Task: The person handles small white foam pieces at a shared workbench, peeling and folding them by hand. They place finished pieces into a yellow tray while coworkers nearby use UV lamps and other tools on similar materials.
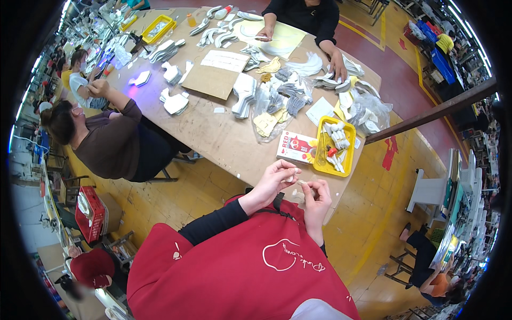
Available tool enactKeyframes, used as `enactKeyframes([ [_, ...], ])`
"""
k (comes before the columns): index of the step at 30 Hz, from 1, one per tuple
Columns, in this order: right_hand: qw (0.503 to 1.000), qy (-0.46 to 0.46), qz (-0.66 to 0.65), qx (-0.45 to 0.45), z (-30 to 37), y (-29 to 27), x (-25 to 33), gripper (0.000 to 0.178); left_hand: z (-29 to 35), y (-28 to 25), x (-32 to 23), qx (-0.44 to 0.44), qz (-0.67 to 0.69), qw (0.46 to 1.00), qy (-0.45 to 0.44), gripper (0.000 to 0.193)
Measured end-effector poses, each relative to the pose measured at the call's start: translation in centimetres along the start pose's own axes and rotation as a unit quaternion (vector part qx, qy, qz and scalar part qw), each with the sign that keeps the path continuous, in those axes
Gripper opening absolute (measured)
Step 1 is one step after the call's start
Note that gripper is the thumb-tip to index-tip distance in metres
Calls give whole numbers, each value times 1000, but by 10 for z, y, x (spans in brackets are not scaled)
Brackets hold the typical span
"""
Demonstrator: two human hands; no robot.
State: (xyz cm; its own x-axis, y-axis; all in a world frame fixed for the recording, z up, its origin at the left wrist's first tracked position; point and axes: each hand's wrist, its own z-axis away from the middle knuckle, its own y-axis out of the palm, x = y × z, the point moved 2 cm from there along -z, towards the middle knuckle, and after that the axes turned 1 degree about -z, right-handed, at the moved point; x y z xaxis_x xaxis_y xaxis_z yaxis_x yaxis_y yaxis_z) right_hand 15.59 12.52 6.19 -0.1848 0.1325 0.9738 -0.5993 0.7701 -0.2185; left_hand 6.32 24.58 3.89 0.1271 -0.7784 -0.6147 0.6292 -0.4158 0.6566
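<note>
At the table's near edge, my left hand [273,181] is closed in a pinch on a small white piece [290,178]. Close beside it, my right hand [317,198] is closed too, with a pale piece [297,194] at its fingertips; both pieces are too small to name. Just beyond my hands lies a yellow plastic basket [319,154] holding small white pieces and a red item [332,151]. A red and white box [296,146] with a flower picture touches the basket's left side.
Stacks of white cut pieces [244,95], a cardboard sheet [210,80] and plastic bags [373,114] cover parts of the table [208,140]. A co-worker [306,16] handles curved strips across from me; another person [104,136] sits at left. A dark metal bar [437,109] slants at right.
</note>
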Motion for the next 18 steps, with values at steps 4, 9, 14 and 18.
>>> enactKeyframes([
  [4, 999, 19, -42, -12, -2, -5, -8, 8, 0, -3, -4, -10, 29, 1000, 2, 11],
  [9, 995, 54, -88, 2, -3, -6, -9, 8, 3, -4, -6, 76, -8, 997, -26, 11],
  [14, 994, 72, -85, 13, -1, -5, -3, 17, 5, 0, -3, 61, -110, 991, -46, 27],
  [18, 996, 35, -77, 18, -4, -4, 1, 28, 9, 6, -7, 66, -156, 984, -49, 31],
])
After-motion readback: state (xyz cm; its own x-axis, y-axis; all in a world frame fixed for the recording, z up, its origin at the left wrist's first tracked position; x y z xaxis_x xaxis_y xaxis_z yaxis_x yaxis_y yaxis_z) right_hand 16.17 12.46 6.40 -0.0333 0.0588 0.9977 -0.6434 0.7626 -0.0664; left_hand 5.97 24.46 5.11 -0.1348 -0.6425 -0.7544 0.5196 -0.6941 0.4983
